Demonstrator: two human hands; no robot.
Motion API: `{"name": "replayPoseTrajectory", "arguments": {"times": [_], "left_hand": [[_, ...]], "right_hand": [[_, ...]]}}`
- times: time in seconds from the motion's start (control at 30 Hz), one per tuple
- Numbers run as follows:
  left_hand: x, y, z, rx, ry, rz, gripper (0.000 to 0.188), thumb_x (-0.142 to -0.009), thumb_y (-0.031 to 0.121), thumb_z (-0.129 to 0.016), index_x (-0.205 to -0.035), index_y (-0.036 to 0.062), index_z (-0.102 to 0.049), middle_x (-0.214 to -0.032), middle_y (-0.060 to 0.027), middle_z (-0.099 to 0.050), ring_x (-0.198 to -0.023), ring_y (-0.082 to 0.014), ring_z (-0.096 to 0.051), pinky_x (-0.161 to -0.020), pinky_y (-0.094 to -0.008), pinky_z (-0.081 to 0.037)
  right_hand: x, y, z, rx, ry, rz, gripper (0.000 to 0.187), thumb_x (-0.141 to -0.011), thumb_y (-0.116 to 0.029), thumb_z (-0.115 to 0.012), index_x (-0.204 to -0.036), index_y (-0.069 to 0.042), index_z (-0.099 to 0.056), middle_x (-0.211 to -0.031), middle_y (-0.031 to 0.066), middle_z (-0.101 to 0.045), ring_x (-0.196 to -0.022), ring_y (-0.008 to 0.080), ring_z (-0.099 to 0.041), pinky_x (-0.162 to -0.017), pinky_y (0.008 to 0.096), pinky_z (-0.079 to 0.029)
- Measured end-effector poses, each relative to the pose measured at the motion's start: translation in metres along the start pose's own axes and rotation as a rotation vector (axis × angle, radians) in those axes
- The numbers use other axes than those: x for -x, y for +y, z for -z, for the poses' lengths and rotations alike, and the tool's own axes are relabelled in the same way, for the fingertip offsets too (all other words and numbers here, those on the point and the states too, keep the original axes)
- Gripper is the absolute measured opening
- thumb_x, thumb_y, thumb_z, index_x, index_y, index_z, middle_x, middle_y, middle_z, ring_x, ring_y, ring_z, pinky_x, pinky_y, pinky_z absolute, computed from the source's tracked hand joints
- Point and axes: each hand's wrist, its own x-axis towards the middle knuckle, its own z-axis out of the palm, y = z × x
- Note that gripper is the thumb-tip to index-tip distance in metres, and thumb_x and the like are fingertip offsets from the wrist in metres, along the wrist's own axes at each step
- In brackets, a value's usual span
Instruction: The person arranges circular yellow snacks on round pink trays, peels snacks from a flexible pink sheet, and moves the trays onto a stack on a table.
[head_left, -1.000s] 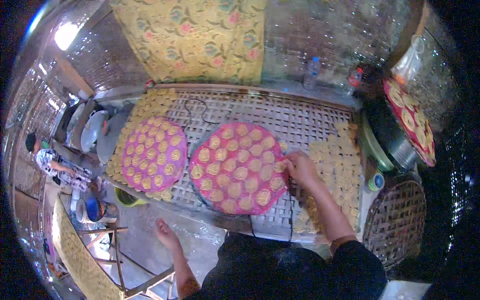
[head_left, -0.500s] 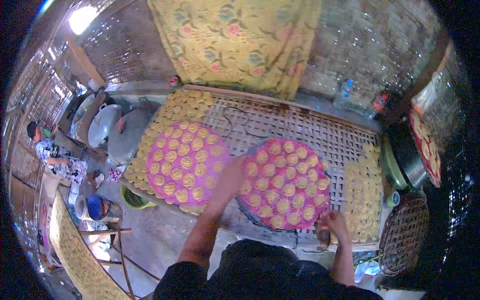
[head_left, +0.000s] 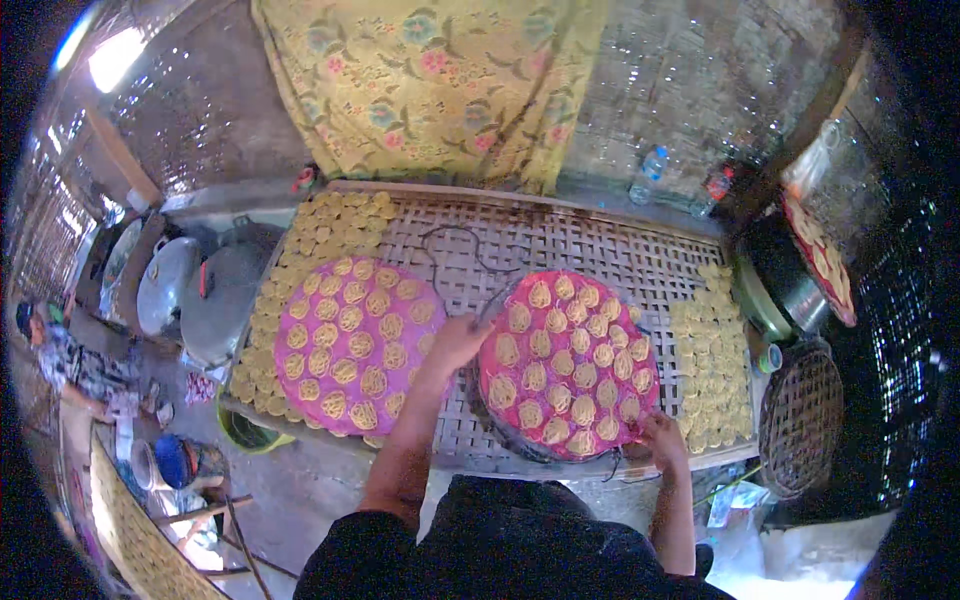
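A round deep-pink cloth (head_left: 571, 364) covered with yellow noodle-like coils lies on a dark-rimmed round base, whose lower left edge shows. At the cloth's upper left edge, my left hand (head_left: 460, 343) has its fingers closed on the border. My right hand (head_left: 662, 441) pinches the lower right edge. Left of it, a lighter pink round cloth (head_left: 408, 327) carries more of the same coils, partly behind my left forearm. Both rounds rest on a large woven bamboo rack (head_left: 460, 215). A thin dark cord (head_left: 432, 240) curves across the rack and reaches my left hand.
Rows of yellow coils line the rack's left side (head_left: 315, 240) and right side (head_left: 712, 375). Large metal lids (head_left: 225, 305) stand at left, near a seated person (head_left: 70, 350). A dark pot (head_left: 800, 275) and a woven basket (head_left: 803, 418) are at right. Bottles (head_left: 650, 177) stand behind.
My right hand has moved up to the deep-pink cloth's edge and closed on it. The cloth has shifted slightly on its base, uncovering more dark rim at lower left. The view has shifted.
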Motion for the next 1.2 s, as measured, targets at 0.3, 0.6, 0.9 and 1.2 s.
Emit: {"name": "replayPoseTrajectory", "arguments": {"times": [0.3,0.6,0.9,1.2], "left_hand": [[0.134,0.043,-0.033,0.802,-0.175,-0.070,0.082,-0.086,0.055,-0.054,-0.141,0.0040,-0.021,-0.131,-0.0202,-0.047,-0.117,-0.0367,-0.050,-0.096,-0.0444,-0.041],[0.204,-0.012,-0.061,0.960,-0.405,0.413,0.055,-0.096,0.038,-0.047,-0.140,0.0134,-0.027,-0.136,-0.0148,-0.044,-0.113,-0.0342,-0.053,-0.092,-0.0496,-0.045],[0.092,0.031,0.006,-0.382,0.155,-0.447,0.023,-0.081,0.027,-0.064,-0.093,0.0076,-0.066,-0.089,-0.0150,-0.062,-0.083,-0.0334,-0.059,-0.076,-0.0427,-0.047],[0.001,0.023,-0.045,-0.663,0.352,-0.515,0.010,-0.075,0.014,-0.062,-0.074,0.0044,-0.065,-0.081,-0.0143,-0.062,-0.072,-0.0344,-0.058,-0.068,-0.0447,-0.046]], "right_hand": [[-0.005,0.015,0.032,0.009,-0.034,0.021,0.032,-0.090,-0.028,-0.058,-0.106,-0.001,-0.061,-0.091,0.0047,-0.065,-0.074,0.0126,-0.061,-0.065,0.0296,-0.051],[-0.005,-0.022,0.029,0.316,0.102,0.187,0.033,-0.086,-0.026,-0.064,-0.103,0.003,-0.064,-0.090,0.0091,-0.068,-0.082,0.0154,-0.062,-0.075,0.0296,-0.049],[-0.015,-0.021,0.017,0.783,0.422,0.262,0.023,-0.081,-0.021,-0.067,-0.092,0.000,-0.065,-0.083,0.0152,-0.068,-0.077,0.0237,-0.066,-0.069,0.0355,-0.051],[-0.021,-0.018,0.017,0.522,0.345,0.377,0.016,-0.082,-0.017,-0.065,-0.087,-0.002,-0.064,-0.075,0.0129,-0.067,-0.069,0.0215,-0.065,-0.065,0.0342,-0.051]]}}
